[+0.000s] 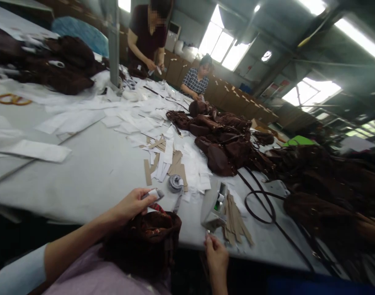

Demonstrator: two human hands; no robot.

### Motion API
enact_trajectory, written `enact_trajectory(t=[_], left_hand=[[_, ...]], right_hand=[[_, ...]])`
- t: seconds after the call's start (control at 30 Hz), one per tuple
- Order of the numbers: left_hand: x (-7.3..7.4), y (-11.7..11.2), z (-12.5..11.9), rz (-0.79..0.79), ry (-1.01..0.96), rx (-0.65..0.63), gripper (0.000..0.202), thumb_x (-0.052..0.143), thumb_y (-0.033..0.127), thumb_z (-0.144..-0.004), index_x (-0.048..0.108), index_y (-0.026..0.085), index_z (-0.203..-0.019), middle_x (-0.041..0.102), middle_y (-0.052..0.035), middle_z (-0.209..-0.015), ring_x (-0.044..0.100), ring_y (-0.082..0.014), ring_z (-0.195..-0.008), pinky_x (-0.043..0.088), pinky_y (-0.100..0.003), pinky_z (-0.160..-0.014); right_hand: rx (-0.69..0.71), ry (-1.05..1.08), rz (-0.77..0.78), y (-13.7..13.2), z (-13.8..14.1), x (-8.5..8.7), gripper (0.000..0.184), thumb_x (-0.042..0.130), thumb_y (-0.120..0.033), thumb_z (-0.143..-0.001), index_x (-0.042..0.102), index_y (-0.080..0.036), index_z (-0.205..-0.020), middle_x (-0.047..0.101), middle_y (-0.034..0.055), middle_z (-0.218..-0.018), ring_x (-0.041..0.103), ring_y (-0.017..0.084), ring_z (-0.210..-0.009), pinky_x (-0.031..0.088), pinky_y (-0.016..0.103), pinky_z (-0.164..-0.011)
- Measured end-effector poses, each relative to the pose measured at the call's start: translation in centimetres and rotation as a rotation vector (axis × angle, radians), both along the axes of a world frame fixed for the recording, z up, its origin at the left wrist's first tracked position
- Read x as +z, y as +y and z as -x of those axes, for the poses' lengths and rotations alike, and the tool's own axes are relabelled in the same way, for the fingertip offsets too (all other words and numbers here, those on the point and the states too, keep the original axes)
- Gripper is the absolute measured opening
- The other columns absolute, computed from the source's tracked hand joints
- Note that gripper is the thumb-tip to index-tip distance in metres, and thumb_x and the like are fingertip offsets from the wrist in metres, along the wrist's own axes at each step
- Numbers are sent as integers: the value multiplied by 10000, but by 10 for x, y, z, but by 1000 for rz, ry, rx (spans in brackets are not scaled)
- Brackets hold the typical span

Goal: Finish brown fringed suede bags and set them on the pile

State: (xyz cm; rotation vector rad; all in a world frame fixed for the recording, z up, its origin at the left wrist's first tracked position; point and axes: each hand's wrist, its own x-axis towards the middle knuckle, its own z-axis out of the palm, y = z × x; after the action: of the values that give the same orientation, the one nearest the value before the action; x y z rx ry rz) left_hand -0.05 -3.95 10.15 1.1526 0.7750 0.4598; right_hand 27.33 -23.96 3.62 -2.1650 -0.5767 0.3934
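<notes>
My left hand [132, 203] is closed on a small white and grey piece [155, 194] just above the open mouth of a dark brown bag [150, 237] that rests against my lap at the table's near edge. My right hand [216, 254] is lower right, fingers pinched on something small I cannot make out, just below a small grey open box [212, 207]. A grey roll of tape [175, 182] lies on the table between the hands.
The grey table [98, 168] carries scattered white paper slips [150, 123], tan card strips [235, 219], a black strap loop [261, 205] and heaps of brown bags [224, 143]. More brown bags [52, 65] lie far left. Two people work at the far end.
</notes>
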Motion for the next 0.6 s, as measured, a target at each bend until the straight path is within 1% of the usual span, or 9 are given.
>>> enact_trajectory(t=[0.03,0.1,0.17,0.23,0.3,0.37,0.47,0.6], left_hand=[[-1,1,-1,-17,-8,-13,473,618,561,-743,635,105,-871,580,-4,-598,371,-74,-446,237,-184,-412],[-3,2,-3,-55,-11,-47,462,603,549,-763,631,103,-880,618,-27,-665,383,-72,-460,254,-183,-421],[-1,1,-4,-93,0,-80,433,576,524,-794,625,106,-896,627,-27,-695,374,-68,-461,257,-181,-424],[3,-1,-5,-152,19,-106,386,549,484,-823,626,111,-887,615,-13,-685,376,-70,-467,266,-182,-429],[6,-3,-5,-243,16,-109,318,536,421,-839,632,118,-849,607,-5,-694,429,-85,-517,317,-183,-472],[7,-5,-4,-349,-11,-94,249,538,353,-838,636,125,-817,616,-7,-739,498,-113,-627,384,-193,-573],[5,-8,-1,-467,-28,-73,203,524,298,-845,643,133,-850,634,-17,-803,539,-148,-758,422,-221,-705],[3,-10,1,-550,-5,-70,183,497,264,-860,630,142,-890,649,-28,-837,558,-157,-780,430,-237,-736]], right_hand=[[61,-5,-7,5,10,8,402,632,-547,-666,696,-151,-696,649,47,-567,572,186,-545,426,268,-514],[232,10,-45,20,34,30,368,609,-511,-738,685,-153,-780,666,46,-651,590,182,-611,451,265,-575],[413,60,-96,40,61,57,336,600,-486,-780,667,-157,-787,657,34,-677,580,162,-616,450,246,-572],[563,108,-152,60,86,81,304,589,-458,-812,656,-163,-781,645,22,-684,569,145,-624,445,227,-572],[673,160,-193,78,105,95,287,574,-437,-835,651,-165,-785,632,14,-687,560,135,-633,443,216,-578],[734,198,-202,92,118,99,286,569,-433,-843,652,-163,-792,615,7,-674,547,127,-622,435,211,-571],[762,204,-164,105,127,91,305,570,-439,-840,662,-154,-788,600,2,-647,526,120,-595,415,210,-553],[713,163,-112,112,130,79,354,577,-466,-822,671,-137,-733,603,10,-615,506,118,-575,388,211,-531]])
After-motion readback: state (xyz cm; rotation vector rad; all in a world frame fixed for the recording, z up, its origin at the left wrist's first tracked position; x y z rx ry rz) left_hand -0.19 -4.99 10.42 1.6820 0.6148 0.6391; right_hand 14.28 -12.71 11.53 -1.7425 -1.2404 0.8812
